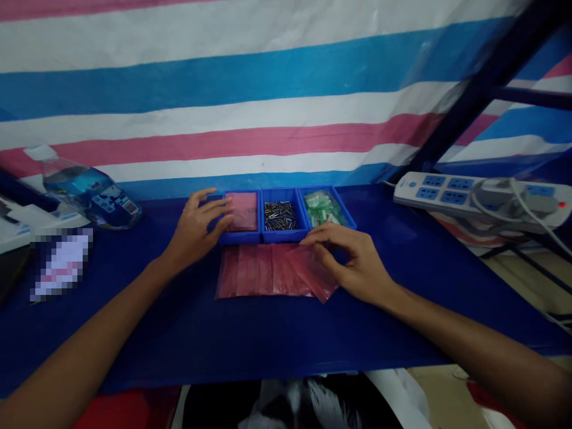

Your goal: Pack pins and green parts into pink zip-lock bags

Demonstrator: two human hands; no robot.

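Note:
My left hand (201, 220) is at the left bin (241, 238), its fingers apart and their tips over the pink plastic bags (243, 208) stacked inside. In front of the bins lies an overlapping row of pink translucent bags (254, 271). My right hand (353, 259) pinches the upper end of the rightmost bag (308, 268), which lies at a slant; its thumb partly covers that bag. The middle blue bin (279, 236) holds many small metal screws (280, 215). In the right blue bin (342, 205) are small green-and-white packets (322, 207).
A blue table (214, 345) carries everything. To the left are a plastic bottle (102, 193) on its side, a white power strip (40, 223) and a blurred-out object (62, 265). At the right sits another power strip (447, 193) with cables. A striped sheet (250, 89) hangs behind.

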